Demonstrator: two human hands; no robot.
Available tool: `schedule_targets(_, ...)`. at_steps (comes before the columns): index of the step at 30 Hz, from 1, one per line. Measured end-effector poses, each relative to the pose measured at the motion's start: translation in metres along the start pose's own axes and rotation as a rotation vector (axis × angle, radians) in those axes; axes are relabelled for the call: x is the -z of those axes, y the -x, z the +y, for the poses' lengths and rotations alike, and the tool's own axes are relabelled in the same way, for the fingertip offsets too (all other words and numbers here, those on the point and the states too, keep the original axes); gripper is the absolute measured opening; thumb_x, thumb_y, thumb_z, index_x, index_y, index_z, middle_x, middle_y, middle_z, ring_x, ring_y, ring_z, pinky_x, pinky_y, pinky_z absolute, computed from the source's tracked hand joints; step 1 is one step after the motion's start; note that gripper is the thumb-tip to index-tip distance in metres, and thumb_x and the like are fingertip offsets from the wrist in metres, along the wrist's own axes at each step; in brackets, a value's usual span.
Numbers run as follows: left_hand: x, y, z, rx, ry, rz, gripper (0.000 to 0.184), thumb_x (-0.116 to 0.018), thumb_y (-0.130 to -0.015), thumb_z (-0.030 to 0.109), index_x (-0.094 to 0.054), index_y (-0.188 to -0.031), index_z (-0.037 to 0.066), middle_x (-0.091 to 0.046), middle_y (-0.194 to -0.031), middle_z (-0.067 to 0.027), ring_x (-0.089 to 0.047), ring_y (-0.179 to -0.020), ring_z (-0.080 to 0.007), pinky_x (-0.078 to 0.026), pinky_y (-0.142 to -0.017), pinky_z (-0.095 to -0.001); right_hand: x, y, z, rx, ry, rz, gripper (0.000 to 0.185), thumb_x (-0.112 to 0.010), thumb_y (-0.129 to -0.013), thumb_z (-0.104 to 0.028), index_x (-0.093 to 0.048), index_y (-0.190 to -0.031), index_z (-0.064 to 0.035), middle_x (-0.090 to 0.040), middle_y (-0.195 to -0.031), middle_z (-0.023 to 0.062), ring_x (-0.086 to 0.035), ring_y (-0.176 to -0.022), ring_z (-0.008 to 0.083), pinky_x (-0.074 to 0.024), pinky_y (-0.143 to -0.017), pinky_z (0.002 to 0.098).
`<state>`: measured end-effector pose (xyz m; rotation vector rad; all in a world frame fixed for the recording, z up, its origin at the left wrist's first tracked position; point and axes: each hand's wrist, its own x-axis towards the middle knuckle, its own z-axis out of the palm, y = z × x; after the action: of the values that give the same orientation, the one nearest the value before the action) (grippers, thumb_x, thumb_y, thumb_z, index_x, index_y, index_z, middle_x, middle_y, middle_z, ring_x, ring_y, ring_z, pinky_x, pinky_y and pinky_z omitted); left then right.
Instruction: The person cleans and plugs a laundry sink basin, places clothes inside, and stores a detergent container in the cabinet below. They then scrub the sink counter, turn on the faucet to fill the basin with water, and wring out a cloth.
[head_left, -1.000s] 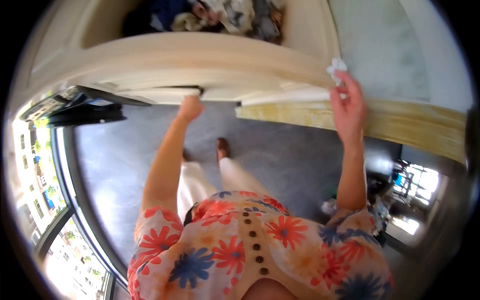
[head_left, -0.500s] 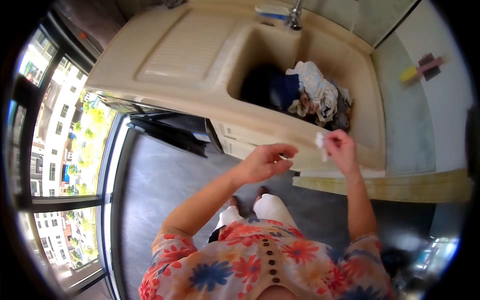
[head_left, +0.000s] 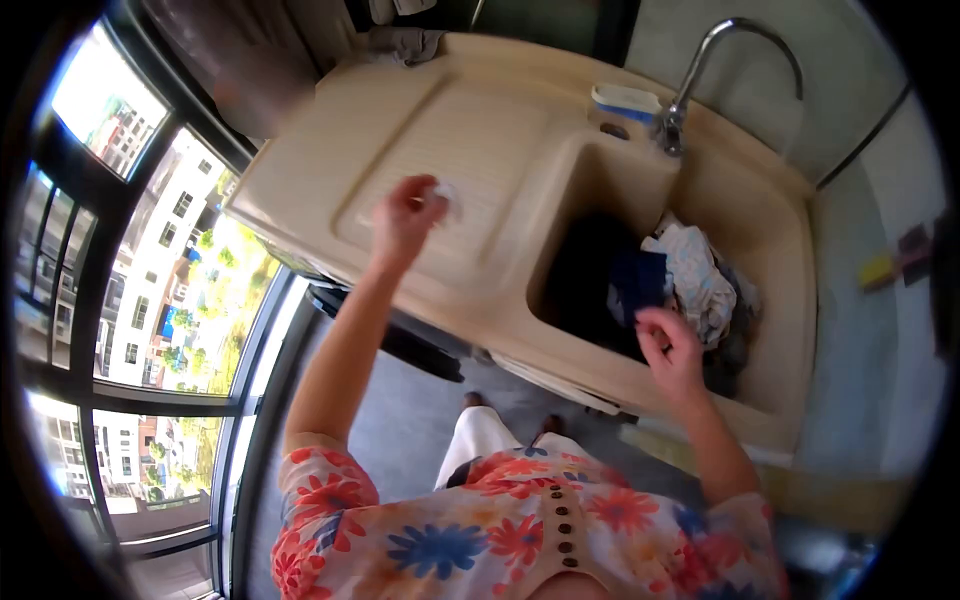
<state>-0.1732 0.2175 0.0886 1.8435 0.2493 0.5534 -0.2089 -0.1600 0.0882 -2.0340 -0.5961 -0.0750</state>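
1. Left hand (head_left: 405, 218) is stretched out above the worktop (head_left: 500, 125), fingers bent, pinching a small white scrap (head_left: 446, 192).
2. Right hand (head_left: 673, 350) hangs over the sink (head_left: 788, 310), near the clothes (head_left: 693, 275). It curls; I can't tell if it pinches anything.
3. Fingers hide some of the blurry scrap.
4. Dark clothes are hard to see.

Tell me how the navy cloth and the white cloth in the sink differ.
The navy cloth is dark, the white cloth pale. The navy cloth shows a smaller patch; the white cloth a larger, bulkier one. In this view the navy cloth lies left of the white cloth. Both lie crumpled in the sink.
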Motion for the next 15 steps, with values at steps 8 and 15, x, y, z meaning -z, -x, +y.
schedule_targets(8, 0.061, -0.245, -0.074, -0.104, -0.615, 0.311, 0.026, -0.061, -0.073, 0.023, -0.066, -0.092, 0.006, -0.064, -0.080, -0.0113, -0.061, -0.070, -0.0223, -0.049, -0.064, -0.0329, 0.013, 0.075, 0.021, -0.418, 0.669, 0.268, 0.011, -0.048, -0.080, -0.002, -0.056, -0.087, -0.0019, -0.056, -0.084, 0.0107, -0.054, -0.080, 0.0279, -0.0419, -0.078, 0.0350)
schedule_targets(15, -0.045, -0.373, -0.149, -0.399, -1.045, 0.235, 0.012, -0.052, -0.078, 0.015, -0.059, -0.075, 0.006, -0.059, -0.081, -0.0113, -0.054, -0.083, -0.0284, -0.041, -0.081, -0.0377, -0.012, 0.079, 0.005, -0.445, 0.870, 0.285, 0.015, -0.040, -0.082, -0.012, -0.055, -0.082, -0.0074, -0.057, -0.084, 0.0079, -0.052, -0.081, 0.0278, -0.0276, -0.095, 0.0439)
